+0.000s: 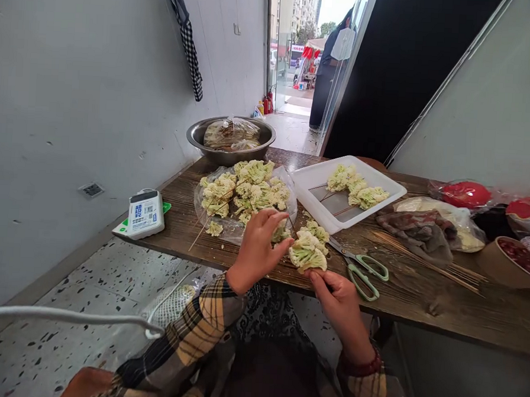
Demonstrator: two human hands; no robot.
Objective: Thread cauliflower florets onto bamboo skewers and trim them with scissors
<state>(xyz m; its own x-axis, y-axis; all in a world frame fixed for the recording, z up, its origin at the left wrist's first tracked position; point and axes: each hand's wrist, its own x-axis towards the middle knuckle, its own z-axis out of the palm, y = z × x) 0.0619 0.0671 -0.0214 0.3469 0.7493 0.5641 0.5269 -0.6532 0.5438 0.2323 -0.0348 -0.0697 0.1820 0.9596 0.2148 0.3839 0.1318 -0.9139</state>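
Note:
Over the table's front edge, my left hand (260,243) curls its thumb and fingers around a small cauliflower floret, partly hidden by the fingers. My right hand (337,294) pinches the lower end of a cauliflower skewer (309,248) with several florets bunched on it. A thin dark stick end shows between these florets and my left fingers. Beyond my left hand, a pile of cauliflower florets (252,189) lies on a clear plastic bag, with a wooden stick across it. Right of the held florets lie green-handled scissors (363,272), with their blades pointing toward the tray.
A white tray (320,210) holds finished-looking cauliflower skewers (357,185). Behind the pile stands a metal basin (227,155) with bagged contents. A scale (144,216) sits left. To the right are bare skewers (439,264), a grey cloth (423,233) and a paper tub (505,264).

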